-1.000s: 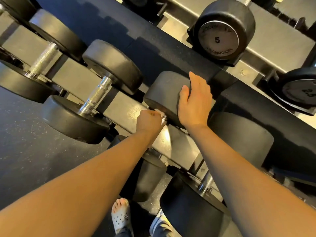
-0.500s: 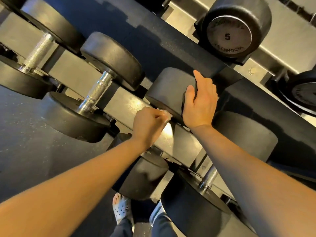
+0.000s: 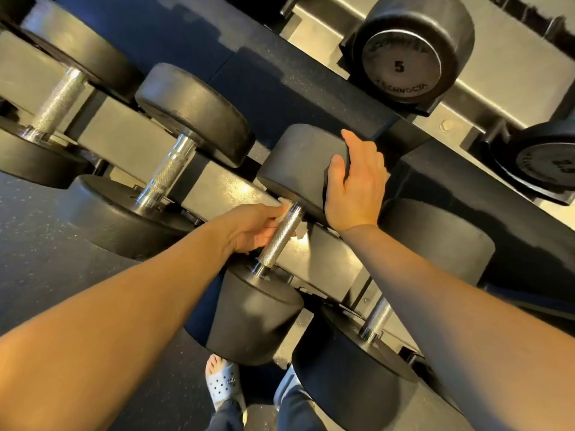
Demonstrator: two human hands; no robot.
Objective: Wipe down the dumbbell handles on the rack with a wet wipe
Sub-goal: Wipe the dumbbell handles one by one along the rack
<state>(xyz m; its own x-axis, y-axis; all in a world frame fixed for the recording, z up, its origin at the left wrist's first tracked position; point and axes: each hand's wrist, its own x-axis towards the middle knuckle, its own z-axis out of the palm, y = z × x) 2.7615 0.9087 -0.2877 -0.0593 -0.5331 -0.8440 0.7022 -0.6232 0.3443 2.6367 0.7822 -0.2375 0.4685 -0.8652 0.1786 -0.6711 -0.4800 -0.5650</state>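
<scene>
A black dumbbell lies on the rack (image 3: 130,138) in the middle of the view, its knurled steel handle (image 3: 280,236) running from lower left to upper right. My left hand (image 3: 255,228) reaches under that handle from the left, fingers curled round it and a white wet wipe (image 3: 285,209). Bits of the wipe show above the hand and right of the handle. My right hand (image 3: 354,185) lies flat on the far head (image 3: 298,163) of the same dumbbell, fingers straight. The near head (image 3: 255,315) hangs over the rack's front.
More black dumbbells sit on the rack: two to the left with bare steel handles (image 3: 168,172) (image 3: 57,102), and one to the right (image 3: 376,318). An upper shelf holds a dumbbell marked 5 (image 3: 401,63). My feet in grey clogs (image 3: 224,387) stand on the dark floor below.
My left hand has rolled from over the handle to under it, so the knurled steel now shows. The view has moved closer. My right hand stays on the far head.
</scene>
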